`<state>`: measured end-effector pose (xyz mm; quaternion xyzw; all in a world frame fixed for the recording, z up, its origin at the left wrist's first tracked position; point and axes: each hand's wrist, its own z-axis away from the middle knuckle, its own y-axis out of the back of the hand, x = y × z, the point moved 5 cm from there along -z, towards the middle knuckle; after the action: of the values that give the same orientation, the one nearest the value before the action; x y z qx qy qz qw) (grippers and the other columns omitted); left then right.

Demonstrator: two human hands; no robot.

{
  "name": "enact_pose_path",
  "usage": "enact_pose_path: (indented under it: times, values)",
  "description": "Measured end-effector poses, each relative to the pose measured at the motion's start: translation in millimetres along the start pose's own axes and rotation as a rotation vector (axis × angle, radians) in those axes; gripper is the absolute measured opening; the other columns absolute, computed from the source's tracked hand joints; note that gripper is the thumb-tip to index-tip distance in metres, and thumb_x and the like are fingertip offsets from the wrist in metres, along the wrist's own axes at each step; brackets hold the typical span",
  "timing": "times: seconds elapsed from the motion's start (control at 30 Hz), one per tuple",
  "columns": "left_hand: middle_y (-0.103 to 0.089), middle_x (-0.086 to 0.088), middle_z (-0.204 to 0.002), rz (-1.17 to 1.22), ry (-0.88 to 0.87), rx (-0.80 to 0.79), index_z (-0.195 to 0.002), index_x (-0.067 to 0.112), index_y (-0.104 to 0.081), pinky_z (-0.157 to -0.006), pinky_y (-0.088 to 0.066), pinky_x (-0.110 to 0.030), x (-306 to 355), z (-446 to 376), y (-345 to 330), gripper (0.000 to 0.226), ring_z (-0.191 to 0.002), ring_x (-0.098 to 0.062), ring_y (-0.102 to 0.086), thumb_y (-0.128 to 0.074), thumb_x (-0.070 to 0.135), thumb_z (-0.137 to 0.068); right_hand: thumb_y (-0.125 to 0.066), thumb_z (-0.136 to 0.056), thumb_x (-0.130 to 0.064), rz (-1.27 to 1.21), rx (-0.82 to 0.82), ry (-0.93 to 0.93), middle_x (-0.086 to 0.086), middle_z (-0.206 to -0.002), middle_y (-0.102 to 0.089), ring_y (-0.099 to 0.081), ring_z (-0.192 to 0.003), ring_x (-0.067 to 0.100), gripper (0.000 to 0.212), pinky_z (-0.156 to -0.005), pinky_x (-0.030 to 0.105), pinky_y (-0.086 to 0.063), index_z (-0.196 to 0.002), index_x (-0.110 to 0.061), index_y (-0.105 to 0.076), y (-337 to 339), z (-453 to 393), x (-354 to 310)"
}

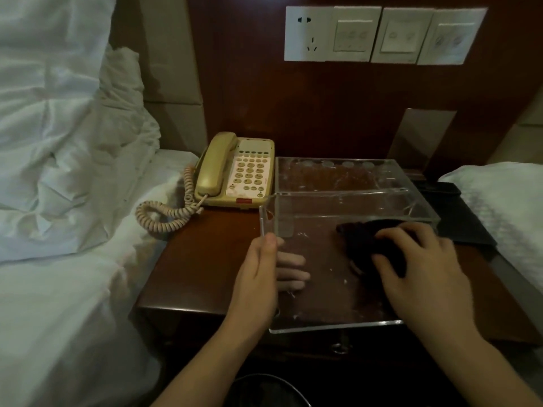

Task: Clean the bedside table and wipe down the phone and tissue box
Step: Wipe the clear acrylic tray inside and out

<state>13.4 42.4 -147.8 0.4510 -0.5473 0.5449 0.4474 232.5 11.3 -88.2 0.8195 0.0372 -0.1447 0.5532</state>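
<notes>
Forearms came in from the near edge of the frame over the front lip of the wooden counter (188, 259). The left hand (258, 271) pinched the left wall of the clear acrylic tissue box (338, 326), thumb outside on the upper rim and fingers (291, 273) seen through the plastic on the inside. The right hand (423, 277) pressed a dark cloth (364, 239) flat against the box's inner floor, its grip curled down over the fabric. White specks dotted the panel around the cloth. The box's near edge sat close to the counter's front lip, and its right side lay close to a black pad (461, 218) along the counter's right edge. Bare wood showed to the left of the box, up to the white bedding (58, 201) that crowded that side. Farther back, the beige phone (235, 171) stood just beside the box's far left corner, its coiled cord (164, 212) spilling over the counter's left edge onto the bedding. Behind, the wooden wall panel carried a row of white switch plates (382, 35).
</notes>
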Motion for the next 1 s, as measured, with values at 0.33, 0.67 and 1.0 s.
enact_pose_path:
  times: [0.33, 0.67, 1.0]
  values:
    - [-0.070, 0.011, -0.119, -0.143, 0.025, -0.009, -0.125, 0.039, -0.060, -0.099, -0.053, -0.041, 6.4, 6.3, 0.0, 0.059, -0.112, -0.005, -0.066, -0.034, 0.075, -0.086, -0.068, -0.084, -0.048, -0.258, -0.008, 0.253, -0.011, -0.136, -0.040, -0.031, -0.122, 0.020, 0.031, -0.078, 0.033, -0.048, -0.112, -0.037, -0.060, -28.2, -0.1, -80.8]
    - [-0.074, -0.003, -0.099, -0.192, 0.007, 0.055, -0.110, 0.025, -0.067, -0.091, -0.056, -0.041, 7.2, 4.7, 2.1, 0.055, -0.095, -0.015, -0.072, -0.030, 0.064, -0.095, -0.056, -0.089, -0.055, -0.326, -0.316, 0.518, -0.029, -0.142, -0.022, -0.015, -0.129, 0.003, 0.029, -0.101, 0.024, -0.035, -0.115, -0.042, -0.061, -26.9, 39.4, -84.7]
    - [-0.076, -0.010, -0.085, -0.011, 0.043, 0.021, -0.114, 0.015, -0.057, -0.063, -0.062, -0.032, 7.9, -0.2, -1.5, 0.036, -0.072, -0.029, -0.074, -0.034, 0.041, -0.106, -0.073, -0.082, -0.032, -0.195, -0.216, 0.098, -0.015, -0.134, -0.036, -0.030, -0.126, 0.017, 0.020, -0.090, 0.025, -0.032, -0.093, -0.036, -0.057, -3.8, 16.3, -9.5]
